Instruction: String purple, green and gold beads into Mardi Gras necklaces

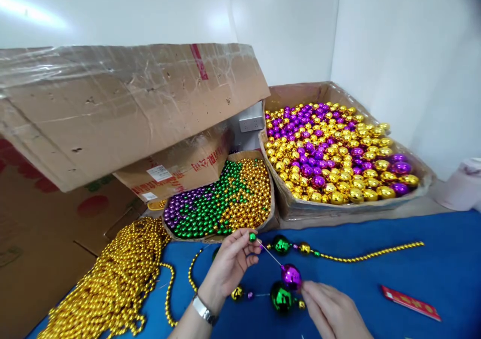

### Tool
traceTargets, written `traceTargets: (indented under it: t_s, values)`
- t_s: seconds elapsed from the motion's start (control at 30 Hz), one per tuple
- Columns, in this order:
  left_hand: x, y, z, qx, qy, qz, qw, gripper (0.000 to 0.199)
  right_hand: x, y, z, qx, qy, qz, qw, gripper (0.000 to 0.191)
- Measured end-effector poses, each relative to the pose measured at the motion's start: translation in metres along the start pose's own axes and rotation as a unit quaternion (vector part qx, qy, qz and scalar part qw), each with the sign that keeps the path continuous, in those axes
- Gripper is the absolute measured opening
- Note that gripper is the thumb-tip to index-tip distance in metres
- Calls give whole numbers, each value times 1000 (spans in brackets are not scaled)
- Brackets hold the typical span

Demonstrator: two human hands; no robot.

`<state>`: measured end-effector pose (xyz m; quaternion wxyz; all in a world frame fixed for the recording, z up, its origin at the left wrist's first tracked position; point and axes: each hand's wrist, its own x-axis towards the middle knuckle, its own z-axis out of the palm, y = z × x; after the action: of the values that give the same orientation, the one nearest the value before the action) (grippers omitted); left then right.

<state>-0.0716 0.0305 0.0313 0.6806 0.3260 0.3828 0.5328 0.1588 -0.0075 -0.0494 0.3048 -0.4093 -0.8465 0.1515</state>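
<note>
My left hand (233, 259), wearing a metal band at the wrist, has its thumb and forefinger closed on a small green bead (252, 237). A thin string (269, 253) stretches from that bead to a large shiny purple bead (291, 277). At the purple bead's right edge, my right hand (332, 309) pinches with its fingertips; whether they grip the bead or its string is hard to see. Just below are a large green bead (281, 297) and a small gold bead (301, 304). Behind lies a strand with another large green bead (281, 244) and a gold bead chain (372, 257).
A box (289, 211) of gold and purple beads stands back right. A smaller box (272, 213) holds purple, green and gold beads. Gold bead chains (108, 274) are heaped at left, under a large cardboard flap (131, 108). A red packet (410, 303) lies on the blue cloth (376, 284).
</note>
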Motion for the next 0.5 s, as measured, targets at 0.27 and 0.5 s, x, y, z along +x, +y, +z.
traceTargets:
  t_s: [0.27,0.5]
  values:
    - [-1,-1,4,21,-8,-3,1000,20,-1,4,2,5,5,2,1000,28]
    - [1,8,18,233,3,51,971,29,3,-1,-8,13,67,10,998,31]
